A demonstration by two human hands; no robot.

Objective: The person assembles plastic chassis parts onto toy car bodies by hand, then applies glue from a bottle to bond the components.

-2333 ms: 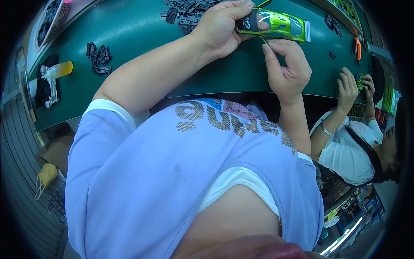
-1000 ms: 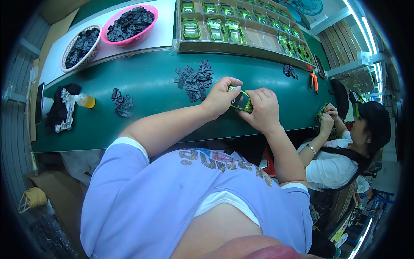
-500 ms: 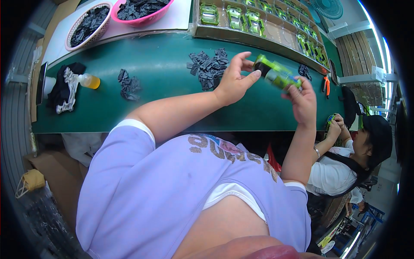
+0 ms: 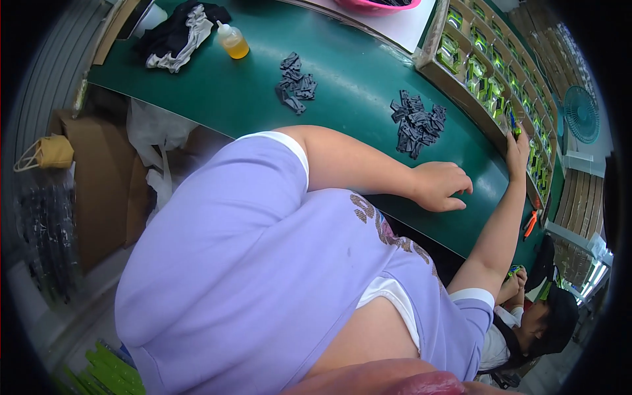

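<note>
Fingers point(image 4: 523, 141) of the right hand point(image 4: 518, 157) are closed on a small green body point(image 4: 516, 131), mostly hidden in the grip; it is at the near side of the cardboard tray point(image 4: 461, 101), and whether it touches the tray I cannot tell. On the left hand point(image 4: 440, 186) the fingers are loosely curled and hold nothing visible, just over the green desk point(image 4: 355, 89).

Near that hand, on its far side, lies a loose pile of black pieces point(image 4: 416, 124), with the tray just beyond it. The tray's near wall stands between the open desk and the compartments, many of which hold green car bodies point(image 4: 475, 69). The right forearm crosses the desk, hiding part of its surface.

Farther left are a smaller cluster of black pieces point(image 4: 296, 87), a bottle point(image 4: 235, 45) of yellow liquid and a crumpled black and white cloth point(image 4: 172, 38). A pink basin point(image 4: 383, 8), cut off by the upper edge, sits on a white board point(image 4: 401, 25). Orange-handled pliers point(image 4: 530, 224) lie near the tray's right end, and beyond them a co-worker's hands point(image 4: 513, 286) hold another green piece point(image 4: 515, 270). A teal fan point(image 4: 581, 114) stands behind the tray.
</note>
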